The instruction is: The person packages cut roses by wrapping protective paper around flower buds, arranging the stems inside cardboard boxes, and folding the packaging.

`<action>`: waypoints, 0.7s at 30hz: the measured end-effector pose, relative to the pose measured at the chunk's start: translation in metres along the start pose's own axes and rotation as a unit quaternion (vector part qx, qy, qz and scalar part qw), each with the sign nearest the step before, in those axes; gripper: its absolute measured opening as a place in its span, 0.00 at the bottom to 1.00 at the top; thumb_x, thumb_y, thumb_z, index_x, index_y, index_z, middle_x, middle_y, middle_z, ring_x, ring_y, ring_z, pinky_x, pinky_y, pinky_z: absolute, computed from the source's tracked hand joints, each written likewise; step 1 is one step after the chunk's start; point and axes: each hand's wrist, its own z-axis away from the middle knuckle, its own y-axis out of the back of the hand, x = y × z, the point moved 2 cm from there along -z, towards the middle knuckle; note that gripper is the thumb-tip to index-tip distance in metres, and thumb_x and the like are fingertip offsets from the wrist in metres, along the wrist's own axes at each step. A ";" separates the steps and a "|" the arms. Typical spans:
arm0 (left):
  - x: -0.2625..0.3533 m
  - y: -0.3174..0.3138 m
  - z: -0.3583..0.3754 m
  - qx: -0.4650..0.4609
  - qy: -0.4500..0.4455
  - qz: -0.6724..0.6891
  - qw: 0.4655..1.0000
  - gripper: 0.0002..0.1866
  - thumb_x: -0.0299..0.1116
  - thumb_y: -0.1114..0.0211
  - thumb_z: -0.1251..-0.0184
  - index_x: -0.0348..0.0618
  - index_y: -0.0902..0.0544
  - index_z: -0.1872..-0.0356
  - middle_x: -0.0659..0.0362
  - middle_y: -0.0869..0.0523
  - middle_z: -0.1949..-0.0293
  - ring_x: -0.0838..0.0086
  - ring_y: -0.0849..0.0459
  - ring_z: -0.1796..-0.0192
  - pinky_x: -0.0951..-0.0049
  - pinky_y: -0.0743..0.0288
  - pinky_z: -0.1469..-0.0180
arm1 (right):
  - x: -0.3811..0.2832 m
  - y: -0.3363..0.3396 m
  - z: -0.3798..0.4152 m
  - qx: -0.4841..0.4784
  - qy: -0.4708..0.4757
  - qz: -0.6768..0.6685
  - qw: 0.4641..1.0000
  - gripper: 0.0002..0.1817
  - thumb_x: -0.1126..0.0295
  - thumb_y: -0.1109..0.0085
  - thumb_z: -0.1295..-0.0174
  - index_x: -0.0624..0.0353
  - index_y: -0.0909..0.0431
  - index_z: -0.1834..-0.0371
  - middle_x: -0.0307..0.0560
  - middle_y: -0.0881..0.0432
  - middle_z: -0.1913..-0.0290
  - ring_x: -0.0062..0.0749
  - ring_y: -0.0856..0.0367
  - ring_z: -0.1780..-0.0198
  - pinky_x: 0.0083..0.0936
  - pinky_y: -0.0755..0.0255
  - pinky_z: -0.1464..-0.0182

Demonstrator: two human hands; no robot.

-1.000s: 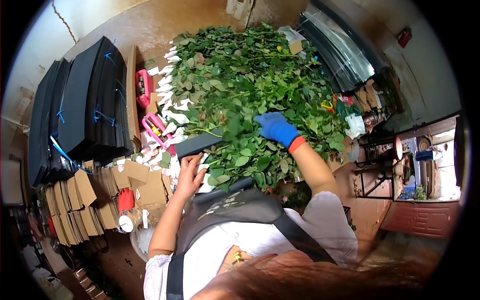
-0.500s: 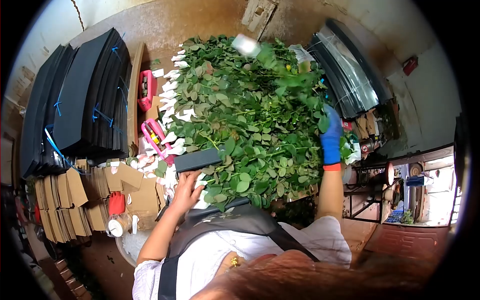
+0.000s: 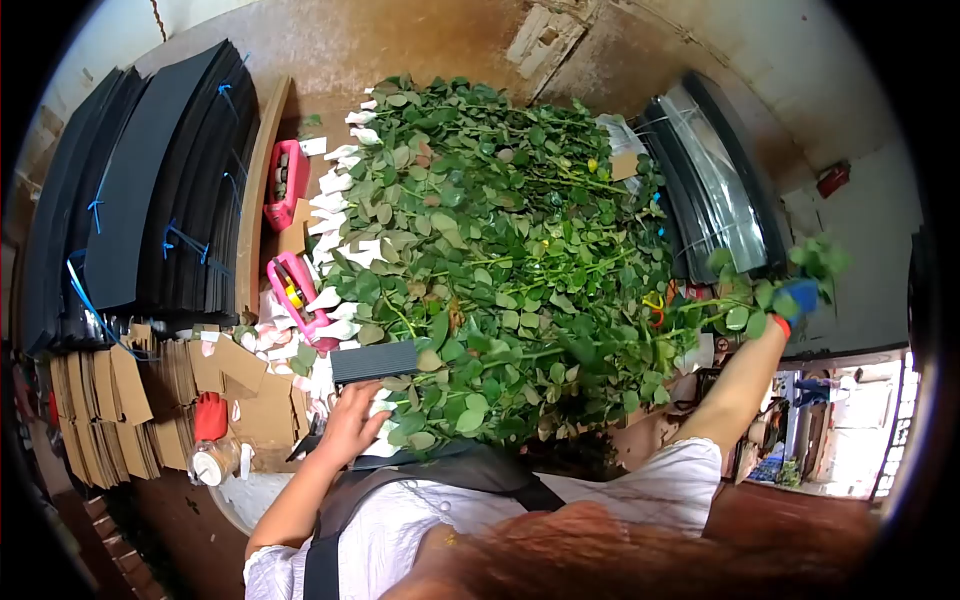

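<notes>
Stems [image 3: 520,290]; yellow roll [image 3: 294,297] in dispenser [image 3: 317,325]

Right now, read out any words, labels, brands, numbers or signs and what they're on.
No text can be read. 
Any print on the pink plastic holder with yellow parts or the round jar with a pale lid is too small and blurred to make out.

the block [image 3: 374,362] looks ridged, matt — the wrapping [image 3: 735,205] glossy plastic.

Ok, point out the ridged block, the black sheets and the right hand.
Ridged block [image 3: 374,362], head view: middle of its ridged face.
Black sheets [image 3: 145,170], head view: broad front face.
Right hand [image 3: 797,298], head view: middle, in blue glove.
</notes>
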 end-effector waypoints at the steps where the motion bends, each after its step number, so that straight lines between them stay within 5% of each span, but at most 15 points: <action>1: 0.000 0.000 0.001 0.000 -0.001 -0.005 1.000 0.27 0.34 0.28 0.33 0.40 0.25 0.35 0.45 0.22 0.42 0.47 0.20 0.42 0.56 0.23 0.42 | 0.024 -0.030 -0.021 -0.030 -0.032 0.054 0.998 0.19 0.58 0.34 0.36 0.66 0.17 0.59 0.59 0.13 0.65 0.55 0.13 0.61 0.48 0.22 0.57; 2: -0.004 -0.002 0.002 -0.002 0.011 0.019 1.000 0.28 0.34 0.28 0.33 0.40 0.25 0.34 0.45 0.22 0.42 0.47 0.20 0.42 0.57 0.24 0.42 | 0.021 -0.013 -0.035 0.064 -0.138 -0.201 0.968 0.18 0.59 0.34 0.36 0.66 0.17 0.56 0.59 0.12 0.62 0.53 0.13 0.59 0.45 0.22 0.55; 3: 0.000 -0.001 0.001 -0.013 0.027 0.029 0.999 0.28 0.33 0.28 0.33 0.41 0.26 0.34 0.45 0.22 0.42 0.48 0.20 0.43 0.58 0.24 0.42 | 0.014 0.012 -0.055 0.151 -0.237 -0.438 0.854 0.18 0.60 0.33 0.35 0.66 0.17 0.54 0.59 0.12 0.59 0.51 0.14 0.58 0.43 0.22 0.52; 7: 0.001 -0.001 0.000 -0.016 0.032 0.049 0.998 0.29 0.33 0.28 0.33 0.42 0.26 0.33 0.46 0.23 0.41 0.51 0.20 0.43 0.61 0.21 0.42 | -0.067 0.085 -0.080 0.273 0.096 -0.340 0.895 0.16 0.63 0.36 0.33 0.65 0.17 0.51 0.55 0.13 0.55 0.41 0.15 0.56 0.37 0.22 0.52; 9: 0.001 -0.002 0.000 -0.021 0.042 0.041 0.998 0.28 0.33 0.28 0.33 0.42 0.26 0.33 0.46 0.23 0.40 0.51 0.19 0.44 0.61 0.21 0.42 | -0.134 0.134 -0.044 0.188 0.220 -0.443 0.849 0.17 0.65 0.37 0.34 0.63 0.18 0.47 0.53 0.14 0.51 0.41 0.15 0.52 0.36 0.22 0.49; 12: 0.004 -0.003 0.001 -0.019 0.064 0.035 0.997 0.28 0.32 0.28 0.33 0.42 0.26 0.33 0.46 0.23 0.40 0.51 0.19 0.44 0.61 0.21 0.41 | -0.245 0.201 0.060 -0.039 0.410 -0.604 0.682 0.20 0.67 0.39 0.35 0.59 0.21 0.40 0.51 0.15 0.45 0.41 0.15 0.47 0.35 0.22 0.44; 14: 0.005 -0.004 0.001 -0.017 0.070 0.040 0.997 0.28 0.32 0.28 0.33 0.41 0.26 0.33 0.46 0.23 0.40 0.51 0.19 0.43 0.60 0.21 0.40 | -0.312 0.223 0.125 -0.178 0.510 -0.620 0.569 0.23 0.68 0.40 0.35 0.57 0.23 0.36 0.49 0.16 0.41 0.41 0.15 0.44 0.34 0.22 0.41; 15: 0.003 -0.005 0.001 -0.015 0.064 0.037 0.997 0.28 0.32 0.28 0.33 0.41 0.26 0.33 0.45 0.23 0.40 0.51 0.19 0.43 0.60 0.21 0.40 | -0.343 0.229 0.150 -0.324 0.505 -0.591 0.539 0.24 0.64 0.36 0.38 0.51 0.22 0.37 0.52 0.16 0.42 0.49 0.16 0.43 0.38 0.22 0.39; 17: 0.003 -0.005 0.002 -0.014 0.066 0.043 0.997 0.28 0.31 0.28 0.33 0.41 0.26 0.34 0.45 0.23 0.40 0.51 0.20 0.42 0.60 0.21 0.40 | -0.390 0.222 0.188 -0.300 0.546 -0.514 0.590 0.24 0.57 0.36 0.38 0.48 0.20 0.39 0.53 0.15 0.45 0.53 0.16 0.45 0.41 0.22 0.40; 19: 0.007 -0.004 0.001 -0.015 0.070 0.044 0.996 0.28 0.31 0.28 0.33 0.41 0.26 0.34 0.45 0.23 0.40 0.51 0.20 0.42 0.61 0.21 0.40 | -0.437 0.225 0.207 -0.413 0.447 -0.518 0.601 0.28 0.52 0.36 0.38 0.52 0.21 0.37 0.56 0.18 0.39 0.51 0.17 0.42 0.41 0.23 0.39; 21: 0.010 -0.003 -0.001 -0.012 0.073 0.047 0.996 0.28 0.31 0.27 0.34 0.41 0.25 0.34 0.46 0.23 0.40 0.51 0.20 0.42 0.61 0.21 0.41 | -0.479 0.245 0.226 -0.533 0.452 -0.483 0.528 0.32 0.42 0.37 0.40 0.53 0.21 0.39 0.55 0.16 0.46 0.52 0.16 0.45 0.43 0.23 0.41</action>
